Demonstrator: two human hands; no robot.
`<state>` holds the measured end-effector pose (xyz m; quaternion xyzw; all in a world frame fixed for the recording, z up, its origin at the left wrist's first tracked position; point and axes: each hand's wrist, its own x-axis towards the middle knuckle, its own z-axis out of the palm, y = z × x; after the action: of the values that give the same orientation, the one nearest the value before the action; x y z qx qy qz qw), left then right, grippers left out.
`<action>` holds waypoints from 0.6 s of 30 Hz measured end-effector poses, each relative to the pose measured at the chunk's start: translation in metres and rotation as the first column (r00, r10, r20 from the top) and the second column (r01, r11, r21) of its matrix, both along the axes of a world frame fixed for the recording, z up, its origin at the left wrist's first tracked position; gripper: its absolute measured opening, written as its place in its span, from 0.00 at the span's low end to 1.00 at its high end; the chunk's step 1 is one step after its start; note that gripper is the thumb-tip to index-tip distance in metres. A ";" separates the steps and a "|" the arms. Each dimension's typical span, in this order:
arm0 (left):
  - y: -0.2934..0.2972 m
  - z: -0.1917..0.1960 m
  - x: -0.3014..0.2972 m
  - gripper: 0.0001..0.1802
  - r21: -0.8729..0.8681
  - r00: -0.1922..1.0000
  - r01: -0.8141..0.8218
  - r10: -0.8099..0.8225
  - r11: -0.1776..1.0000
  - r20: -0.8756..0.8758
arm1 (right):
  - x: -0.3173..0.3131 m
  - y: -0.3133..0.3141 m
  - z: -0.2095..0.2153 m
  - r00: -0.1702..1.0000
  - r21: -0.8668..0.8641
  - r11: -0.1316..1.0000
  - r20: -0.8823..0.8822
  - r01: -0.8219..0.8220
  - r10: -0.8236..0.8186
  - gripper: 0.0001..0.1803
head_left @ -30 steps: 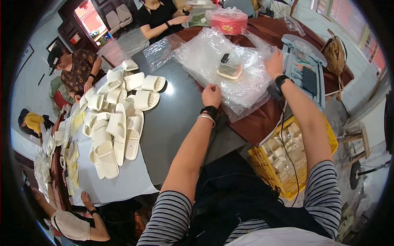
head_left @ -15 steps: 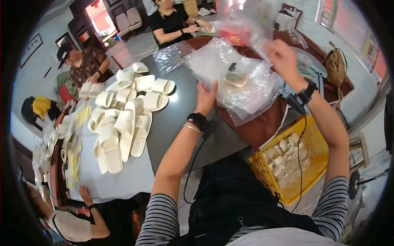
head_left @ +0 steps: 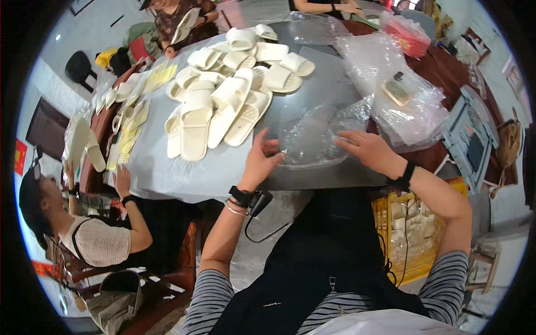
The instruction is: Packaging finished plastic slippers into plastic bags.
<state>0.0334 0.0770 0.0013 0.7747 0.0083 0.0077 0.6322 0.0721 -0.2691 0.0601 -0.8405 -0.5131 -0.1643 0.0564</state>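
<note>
A clear plastic bag (head_left: 312, 137) lies spread over the dark table mat in front of me. My left hand (head_left: 259, 161) is at the bag's left edge, thumb and fingers apart, holding nothing I can see. My right hand (head_left: 371, 152) reaches in from the other side; its outstretched fingertips touch or hover just over the bag, and contact is hard to judge. Beyond my left hand sits a heap of cream slippers (head_left: 228, 109). To the right lies a stack of clear plastic bags (head_left: 416, 114) with a phone-shaped object (head_left: 396, 92) on top.
A yellow crate (head_left: 385, 223) holding more slippers stands below the table's right edge. Past the bag stack are a blue-grey frame (head_left: 469, 139) and a red bagged bundle (head_left: 406, 34). Co-workers sit left and across; one holds a slipper (head_left: 186, 25). Yellow sheets (head_left: 131, 131) lie left.
My right hand has come down from the far right with a clear bag, now spread on the mat. My left hand has moved back off the bag stack. The view has turned rightward and down.
</note>
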 end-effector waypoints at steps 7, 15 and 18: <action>0.024 0.017 0.032 0.39 0.107 0.811 -0.458 0.366 0.882 0.457 | -0.032 -0.030 0.013 0.939 -0.148 0.973 -0.269 0.179 -0.214 0.46; 0.163 0.052 0.094 0.39 0.702 0.915 -0.330 0.395 0.631 0.075 | -0.060 -0.041 0.020 0.889 -0.109 0.958 -0.357 0.264 -0.285 0.47; 0.157 0.030 0.113 0.55 0.823 0.916 -0.348 0.350 0.449 0.196 | -0.063 -0.040 0.015 0.885 -0.036 0.944 -0.338 0.328 -0.321 0.43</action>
<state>0.1459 0.2338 0.0315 0.9632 0.1629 0.1392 0.1623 0.0092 -0.3093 0.0755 -0.9294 -0.3461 -0.0299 0.1247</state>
